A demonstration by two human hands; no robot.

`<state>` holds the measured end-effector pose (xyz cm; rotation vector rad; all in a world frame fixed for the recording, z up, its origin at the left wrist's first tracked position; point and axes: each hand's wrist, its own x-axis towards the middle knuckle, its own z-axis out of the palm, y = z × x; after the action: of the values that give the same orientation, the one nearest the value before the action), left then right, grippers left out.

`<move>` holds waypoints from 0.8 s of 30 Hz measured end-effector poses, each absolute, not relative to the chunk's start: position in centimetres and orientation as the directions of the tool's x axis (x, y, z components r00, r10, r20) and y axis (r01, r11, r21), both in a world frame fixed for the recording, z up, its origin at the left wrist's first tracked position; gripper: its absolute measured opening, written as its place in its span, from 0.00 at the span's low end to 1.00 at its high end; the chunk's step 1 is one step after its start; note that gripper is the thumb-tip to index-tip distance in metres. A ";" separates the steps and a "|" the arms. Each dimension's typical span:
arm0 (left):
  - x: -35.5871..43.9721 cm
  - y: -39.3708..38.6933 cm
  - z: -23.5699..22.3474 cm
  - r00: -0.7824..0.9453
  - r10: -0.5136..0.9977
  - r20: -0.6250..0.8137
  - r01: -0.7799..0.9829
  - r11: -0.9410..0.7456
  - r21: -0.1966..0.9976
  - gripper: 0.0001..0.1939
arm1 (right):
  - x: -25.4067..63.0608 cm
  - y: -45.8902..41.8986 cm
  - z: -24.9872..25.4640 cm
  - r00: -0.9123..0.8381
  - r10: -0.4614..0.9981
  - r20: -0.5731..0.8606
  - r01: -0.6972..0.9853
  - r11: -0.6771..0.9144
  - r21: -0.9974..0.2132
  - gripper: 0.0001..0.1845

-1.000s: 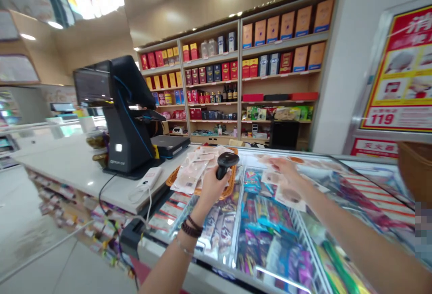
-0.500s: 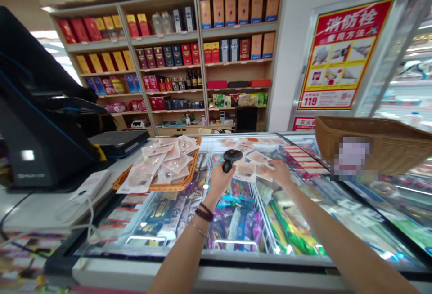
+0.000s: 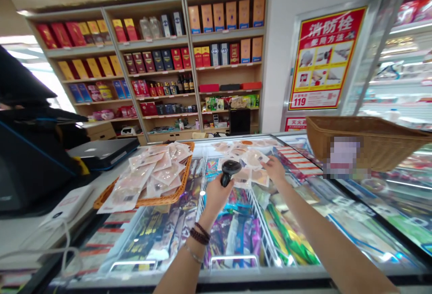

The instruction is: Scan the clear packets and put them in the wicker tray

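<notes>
Gripping a black handheld barcode scanner (image 3: 228, 171) in the closed left hand (image 3: 216, 199), head of the scanner up, at 12 o'clock. Right hand (image 3: 275, 170) half open, holding nothing, fingertips (image 3: 269, 163) at the edge of flat clear packets (image 3: 248, 168) scattered on the chest freezer's glass lid (image 3: 297, 235). More packets heaped in a wicker tray (image 3: 168, 200) at 10 o'clock, on the bench (image 3: 111, 179).

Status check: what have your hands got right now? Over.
Left hand: black barcode scanner, gripped. Right hand: open, at loose clear packets on the freezer's glass lid. Wicker basket heaped with more packets to the left.
</notes>
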<state>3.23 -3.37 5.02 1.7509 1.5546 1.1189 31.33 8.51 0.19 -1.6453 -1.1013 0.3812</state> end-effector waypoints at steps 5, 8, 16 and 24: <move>3.6 -3.9 5.2 0.001 0.962 0.273 0.504 -0.236 0.831 0.09 | 31.0 6.8 -0.1 0.527 0.811 0.254 0.018 0.288 -0.957 0.22; 3.8 -4.2 5.1 0.035 0.953 0.301 0.482 -0.280 0.830 0.10 | 29.7 6.5 0.2 0.511 0.819 0.261 -0.016 0.312 -0.950 0.25; 3.7 -4.8 5.0 0.082 0.929 0.362 0.423 -0.361 0.831 0.12 | 24.5 4.9 1.1 0.345 0.890 0.297 -0.069 0.340 -0.938 0.28; 3.0 -4.5 5.0 0.043 0.960 0.278 0.400 -0.272 0.876 0.12 | 22.6 3.6 1.6 0.288 0.911 0.296 -0.166 0.352 -0.921 0.33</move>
<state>2.97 -4.48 4.99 1.7298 1.3751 1.2074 22.60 3.56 1.62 -0.9247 -1.0077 0.8758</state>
